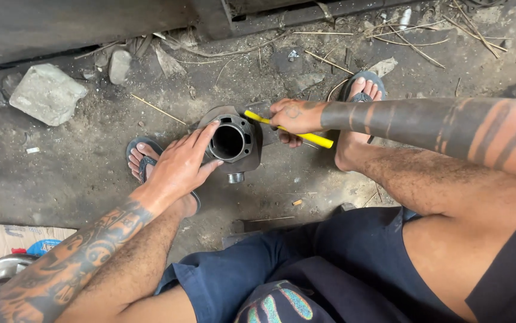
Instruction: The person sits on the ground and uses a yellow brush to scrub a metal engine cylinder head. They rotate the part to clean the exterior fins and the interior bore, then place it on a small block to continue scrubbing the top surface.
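Note:
A dark metal engine cylinder (243, 152) with a round bore stands on the dirty ground between my feet. My left hand (180, 164) rests against its left side, fingers spread along the rim, steadying it. My right hand (294, 116) grips a tool with a yellow handle (315, 139); the tool's flat metal end lies against the cylinder's top right edge. Both forearms are tattooed. I squat in dark blue shorts with flip-flops on both feet.
A grey rock (47, 94) and a smaller stone (119, 64) lie at the far left by a dark metal frame (222, 21). Thin sticks and debris litter the ground. A cardboard box (4, 242) and a shiny metal part (4, 269) sit at bottom left.

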